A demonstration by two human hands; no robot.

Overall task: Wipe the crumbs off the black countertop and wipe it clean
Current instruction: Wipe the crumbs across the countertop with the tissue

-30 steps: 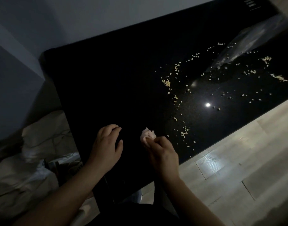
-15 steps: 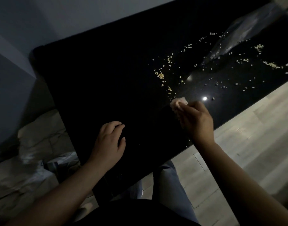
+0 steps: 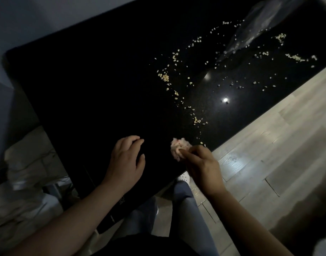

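Observation:
The black countertop (image 3: 95, 85) fills the upper middle of the view. Pale crumbs (image 3: 166, 77) lie scattered over its right half, with a small heap (image 3: 197, 120) close to the front edge. My right hand (image 3: 202, 168) pinches a crumpled white wad of tissue (image 3: 178, 148) against the counter near that edge, just short of the nearest crumbs. My left hand (image 3: 126, 160) rests palm down on the counter to the left of the wad, fingers apart and holding nothing.
A clear plastic bag (image 3: 254, 28) lies on the counter at the far right among the crumbs. Light wood flooring (image 3: 280, 141) runs along the counter's right edge. Pale bags or sacks (image 3: 27, 163) sit on the floor at the left. My legs show below the counter.
My right hand has drawn the tissue wad back toward me along the front edge, from up among the crumbs to beside my left hand. The left hand stayed put.

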